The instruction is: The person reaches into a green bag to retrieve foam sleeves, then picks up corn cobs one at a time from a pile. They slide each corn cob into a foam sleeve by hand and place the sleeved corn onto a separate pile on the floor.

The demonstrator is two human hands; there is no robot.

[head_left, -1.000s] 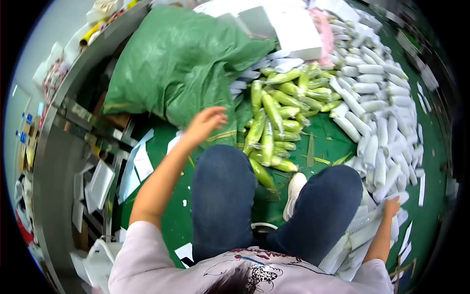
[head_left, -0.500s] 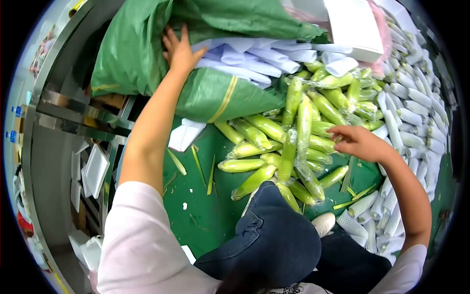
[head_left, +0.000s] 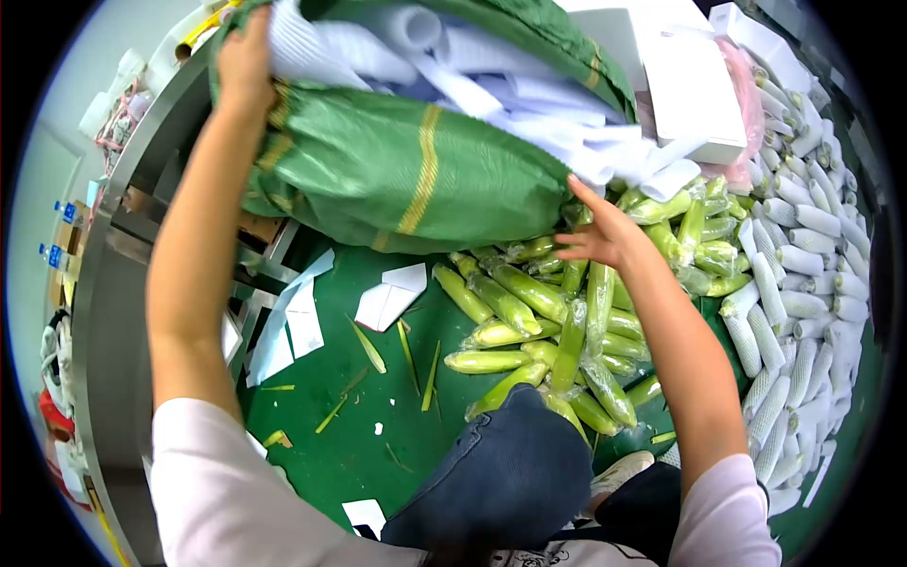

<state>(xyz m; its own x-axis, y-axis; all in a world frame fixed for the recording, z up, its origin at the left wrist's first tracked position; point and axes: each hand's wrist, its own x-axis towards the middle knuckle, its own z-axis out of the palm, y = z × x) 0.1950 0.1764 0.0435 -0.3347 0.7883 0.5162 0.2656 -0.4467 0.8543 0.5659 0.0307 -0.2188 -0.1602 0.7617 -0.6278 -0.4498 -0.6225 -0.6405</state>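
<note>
A green woven sack lies on its side with its mouth agape, full of white foam net sleeves. My left hand is closed on the sack's edge at the upper left; some fingertips are hidden. Beside the sack's right corner is my right hand, fingers apart, its upper finger against the green fabric. Under and around that hand lie ears of corn in clear plastic wrap, heaped on the green floor.
Many white sleeved pieces are piled along the right. White boxes and pink plastic stand behind the corn. A metal frame curves along the left. Leaf scraps and folded white card litter the green floor.
My left hand has moved up and left, and the sack's mouth is spread wider, showing more sleeves. My right hand has come left from the corn to the sack's corner.
</note>
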